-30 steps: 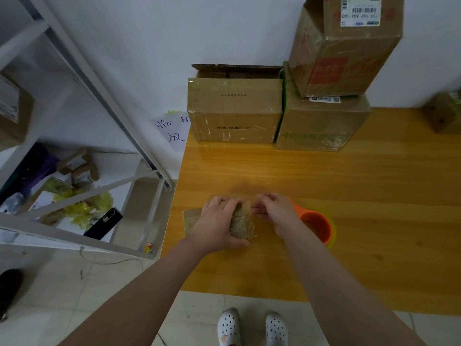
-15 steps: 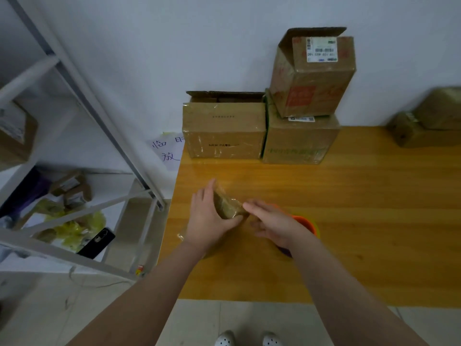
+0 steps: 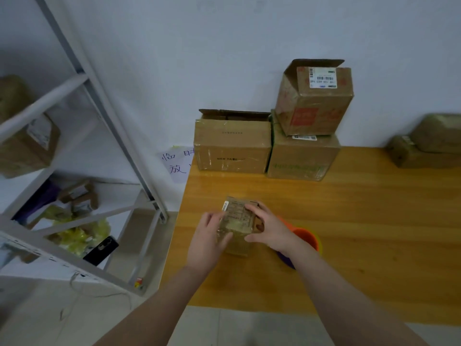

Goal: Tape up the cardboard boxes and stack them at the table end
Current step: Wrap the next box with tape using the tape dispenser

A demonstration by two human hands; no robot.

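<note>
On the wooden table (image 3: 374,221), a small box (image 3: 237,221) is between the left hand (image 3: 208,237) and right hand (image 3: 270,231), both gripping its sides; likely light, stiff and tape-slick, best held by 2 opposite walls.

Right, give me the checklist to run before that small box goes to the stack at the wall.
1. Grip on the small box: left hand and right hand both hold it: ok.
2. Small box sealed: glossy tape shows on top, other seams are hidden: cannot tell.
3. Top box of the stack level: it sits tilted on the lower box, flap up: not ok.
4. Left box closed to take a load: its back flap stands open: not ok.
5. Tape roll at hand: on the table by the right wrist: ok.
</note>
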